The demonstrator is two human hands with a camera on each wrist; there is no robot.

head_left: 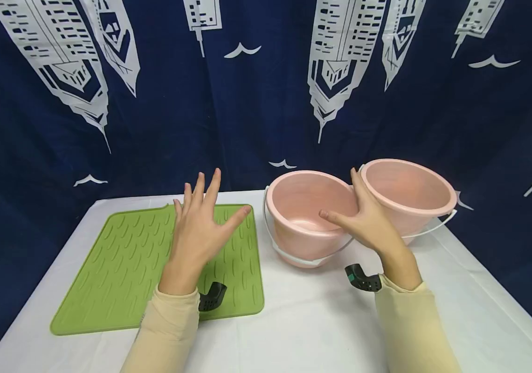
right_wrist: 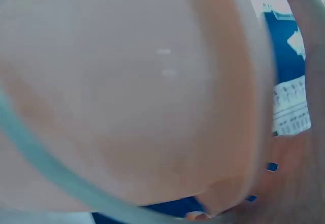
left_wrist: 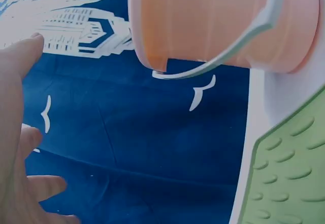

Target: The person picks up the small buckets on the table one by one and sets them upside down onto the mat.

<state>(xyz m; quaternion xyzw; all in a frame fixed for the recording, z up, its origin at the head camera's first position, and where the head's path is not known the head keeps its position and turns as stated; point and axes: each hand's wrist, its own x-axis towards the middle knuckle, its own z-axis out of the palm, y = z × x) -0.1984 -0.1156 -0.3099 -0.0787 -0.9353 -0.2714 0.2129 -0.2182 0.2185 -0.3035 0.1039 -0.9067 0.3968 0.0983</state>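
Note:
Two pink buckets with white handles stand side by side on the right half of the table: the left bucket [head_left: 293, 242] and, touching or close beside it, the right bucket [head_left: 426, 211], which leans. My right hand [head_left: 370, 223] is spread in front of the gap between them, thumb reaching across the left bucket's mouth; contact with a rim is unclear. In the right wrist view a bucket [right_wrist: 127, 107] fills most of the picture. Fingers of my left hand [head_left: 196, 233] are straight and spread above the green mat [head_left: 130, 259], holding nothing.
A white cloth covers the table [head_left: 312, 321]. Behind its far edge hangs a dark blue curtain [head_left: 256, 109] with white building prints. Black wrist devices [head_left: 363, 278] sit at both cuffs. The mat lies flat on the left half.

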